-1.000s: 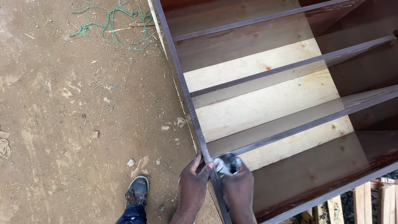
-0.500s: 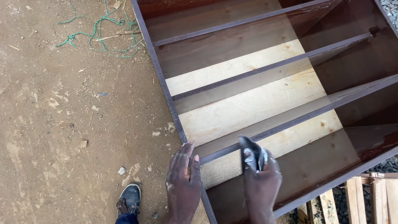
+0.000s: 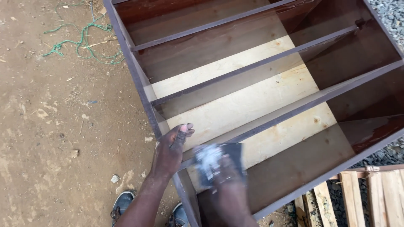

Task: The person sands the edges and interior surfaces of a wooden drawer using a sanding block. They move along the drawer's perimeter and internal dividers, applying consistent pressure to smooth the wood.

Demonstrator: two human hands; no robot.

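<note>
Although the right hand (image 3: pixel 227 185) is smeared by motion, it can be seen pressed flat on a dark sheet of sandpaper (image 3: pixel 221 162) dusted white, laid over the near shelf edge (image 3: pixel 294 111) of the brown shelving unit (image 3: pixel 139 84); whether its fingers grip the sheet cannot be told. Both forearms are cut off by the bottom of the view, and the two shoes (image 3: pixel 122 204) show only in part. To its left, the left hand (image 3: pixel 170 149) rests with fingers together on the unit's left side panel, thumb raised, close beside the sandpaper. Three dark shelf edges run from near left to far right, with open bays of pale bare board between them, wide enough for a hand. Bare dusty ground (image 3: pixel 46 138) lies left of the unit, with green cord (image 3: pixel 82 38) tangled far left. Gravel (image 3: pixel 389 14) shows far right, and pale wooden slats (image 3: pixel 370 195) lie near right.
</note>
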